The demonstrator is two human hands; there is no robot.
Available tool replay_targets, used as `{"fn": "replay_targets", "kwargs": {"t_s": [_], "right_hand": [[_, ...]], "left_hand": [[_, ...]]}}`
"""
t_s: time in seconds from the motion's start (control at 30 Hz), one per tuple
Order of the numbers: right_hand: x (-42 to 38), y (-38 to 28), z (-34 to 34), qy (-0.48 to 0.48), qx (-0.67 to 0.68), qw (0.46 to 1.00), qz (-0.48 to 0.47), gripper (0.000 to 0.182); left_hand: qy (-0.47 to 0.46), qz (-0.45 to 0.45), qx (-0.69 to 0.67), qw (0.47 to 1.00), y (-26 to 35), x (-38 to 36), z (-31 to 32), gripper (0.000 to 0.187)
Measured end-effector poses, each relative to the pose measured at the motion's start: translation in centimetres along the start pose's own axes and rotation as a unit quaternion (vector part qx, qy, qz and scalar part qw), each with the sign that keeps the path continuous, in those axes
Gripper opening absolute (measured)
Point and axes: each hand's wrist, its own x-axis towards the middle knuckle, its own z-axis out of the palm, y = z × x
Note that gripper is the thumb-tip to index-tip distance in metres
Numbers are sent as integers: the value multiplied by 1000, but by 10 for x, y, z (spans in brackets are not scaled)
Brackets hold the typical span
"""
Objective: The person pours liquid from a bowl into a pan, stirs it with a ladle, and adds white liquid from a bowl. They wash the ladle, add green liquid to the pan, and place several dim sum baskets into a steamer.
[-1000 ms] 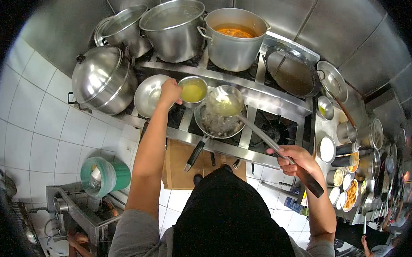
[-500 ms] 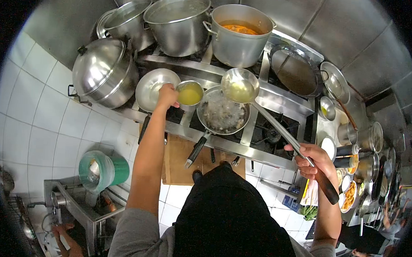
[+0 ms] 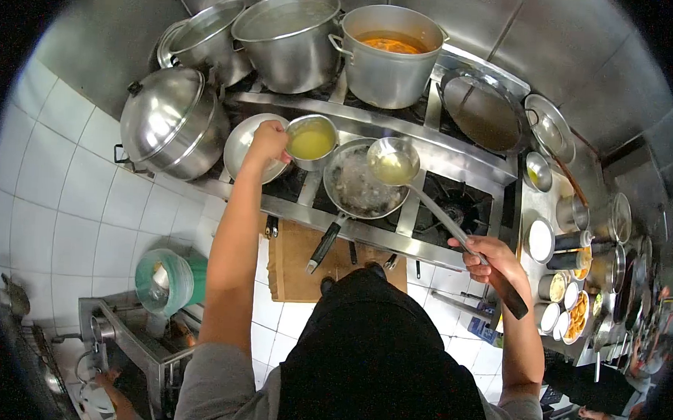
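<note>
My left hand point(image 3: 270, 141) is closed on the rim of a small metal pot point(image 3: 287, 152) that contains yellow liquid. Under that hand lies a wide steel pan point(image 3: 241, 144), partly hidden by it. My right hand point(image 3: 492, 260) grips the dark end of a long-handled ladle point(image 3: 441, 216). Yellowish liquid fills some of the ladle's bowl, which hangs over the right side of a frying pan point(image 3: 335, 204). Inside the frying pan, dark pieces sit in bubbling, steaming liquid; the black pan handle points toward me.
Large pots point(image 3: 287, 58) line the back of the stove, one aluminium pot point(image 3: 391, 81) holding orange liquid. At left stands a lidded steamer point(image 3: 167, 124). Food containers point(image 3: 539, 241) crowd the right counter. Other people's arms show at lower left and far right.
The small pot has moved up slightly in my left hand. My right hand has shifted left, and the ladle's bowl now sits a little lower and further right.
</note>
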Motion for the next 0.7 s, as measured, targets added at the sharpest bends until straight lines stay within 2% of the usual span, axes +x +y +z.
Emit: {"fn": "replay_targets", "kwargs": {"t_s": [0.37,0.5,0.7], "right_hand": [[7,9,-7,5,-3,1000,11,30],[3,7,0,37,-49,998,9,31],[-5,-7,15,83,-131,988,-6,30]], "left_hand": [[-79,28,-49,995,53,3,-16,2],[-87,32,-38,995,85,-8,-24,6],[-93,58,-18,994,97,-11,-33,7]]}}
